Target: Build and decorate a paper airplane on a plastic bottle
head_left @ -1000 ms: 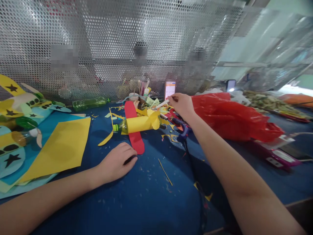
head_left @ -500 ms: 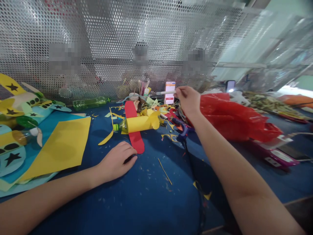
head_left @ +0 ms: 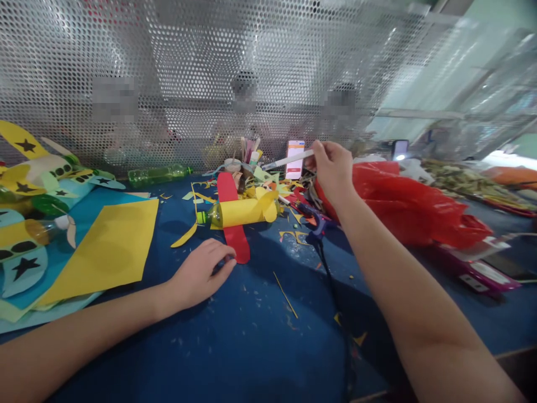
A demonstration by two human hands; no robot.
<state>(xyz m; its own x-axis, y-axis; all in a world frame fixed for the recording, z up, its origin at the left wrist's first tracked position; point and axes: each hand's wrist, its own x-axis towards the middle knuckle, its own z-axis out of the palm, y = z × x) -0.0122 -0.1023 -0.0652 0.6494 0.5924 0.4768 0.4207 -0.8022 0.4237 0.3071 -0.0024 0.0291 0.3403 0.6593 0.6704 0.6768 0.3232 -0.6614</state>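
Observation:
A toy plane made from a plastic bottle [head_left: 215, 214] lies on the blue table, wrapped in yellow paper [head_left: 241, 212], with a green cap and a yellow paper propeller [head_left: 184, 235]. Its long red paper wing [head_left: 237, 243] crosses beneath the bottle. My left hand [head_left: 201, 274] rests on the table, fingers curled, thumb and index fingertips together at the wing's near end. Raised over the scraps at the back, my right hand [head_left: 333, 170] pinches one end of a slim white stick [head_left: 289, 160]. The stick's far end points left, in front of a lit phone [head_left: 296, 151].
A blue glue gun [head_left: 321, 224] with a black cord lies right of the plane, near a red plastic bag [head_left: 403, 196]. Yellow sheets [head_left: 113, 240] and other bottle planes [head_left: 25, 246] fill the left. A thin stick [head_left: 286, 295] lies in front. Perforated metal [head_left: 188, 56] stands behind.
My right hand has moved slightly right and up with the white stick, which now slants and shows more of its length. My left thumb has come nearer the index fingertip by the wing.

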